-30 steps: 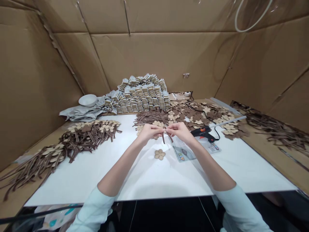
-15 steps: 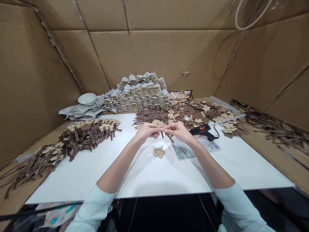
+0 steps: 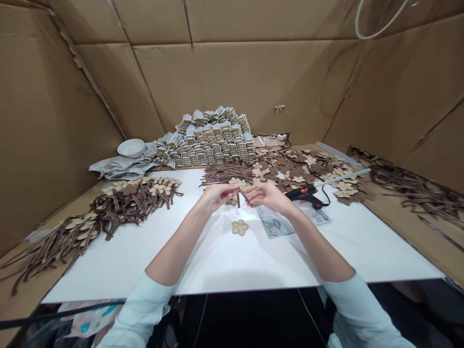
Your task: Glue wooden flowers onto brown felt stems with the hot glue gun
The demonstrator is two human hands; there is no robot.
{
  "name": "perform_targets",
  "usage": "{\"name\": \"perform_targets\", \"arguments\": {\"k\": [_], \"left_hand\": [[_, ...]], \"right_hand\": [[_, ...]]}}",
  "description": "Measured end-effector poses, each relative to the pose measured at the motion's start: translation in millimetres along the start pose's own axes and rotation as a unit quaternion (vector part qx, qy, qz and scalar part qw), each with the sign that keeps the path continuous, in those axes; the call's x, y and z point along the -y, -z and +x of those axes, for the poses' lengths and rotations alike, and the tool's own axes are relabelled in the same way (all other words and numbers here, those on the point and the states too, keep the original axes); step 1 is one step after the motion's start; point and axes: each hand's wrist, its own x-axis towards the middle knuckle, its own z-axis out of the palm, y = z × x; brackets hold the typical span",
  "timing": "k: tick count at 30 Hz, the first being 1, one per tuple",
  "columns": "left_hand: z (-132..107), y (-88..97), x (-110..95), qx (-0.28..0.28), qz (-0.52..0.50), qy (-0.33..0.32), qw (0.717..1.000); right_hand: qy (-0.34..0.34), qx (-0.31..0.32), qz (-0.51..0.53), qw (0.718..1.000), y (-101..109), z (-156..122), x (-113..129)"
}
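Observation:
Both hands are raised over the middle of the white table. My left hand [image 3: 218, 195] pinches a brown strip [image 3: 238, 198] that hangs down from its fingertips. My right hand [image 3: 268, 197] is closed on a slanting stretch of brown strip [image 3: 245, 195]; whether it is the same strip I cannot tell. Below them a tan felt flower [image 3: 239, 227] lies flat on the table. Just behind the fingers are more tan flowers and a pile of brown strips [image 3: 228, 172]. Right of my right hand rests a black glue gun [image 3: 306, 195] on a printed plastic package [image 3: 279, 223].
Finished-looking flowers with strips [image 3: 126, 208] are heaped at the left. Loose brown and tan flowers [image 3: 300, 169] spread at the back right. Stacked small pieces [image 3: 213, 140] and a white bowl [image 3: 131, 148] stand against the cardboard wall [image 3: 232, 82]. More strips [image 3: 416, 186] lie far right.
My fingertips have moved apart, from meeting together to a small gap. The brown strip now shows between them, hanging below my left fingers and slanting to my right ones.

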Motion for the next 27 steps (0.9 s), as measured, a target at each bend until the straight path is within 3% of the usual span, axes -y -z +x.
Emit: {"name": "perform_targets", "arguments": {"k": [7,16,27], "left_hand": [[-1,-0.9,1,0.008,-0.001,0.015,1.0],[-6,-5.4,11,0.075,0.115,-0.025,0.99],[-9,-7.8,17,0.098,0.188,-0.073,0.975]], "right_hand": [[0.035,0.002,-0.056,0.998,1,2,-3],[0.162,-0.075,-0.183,0.967,-4,2,-1],[0.129,-0.102,-0.182,0.969,-3,-3,5]]}}
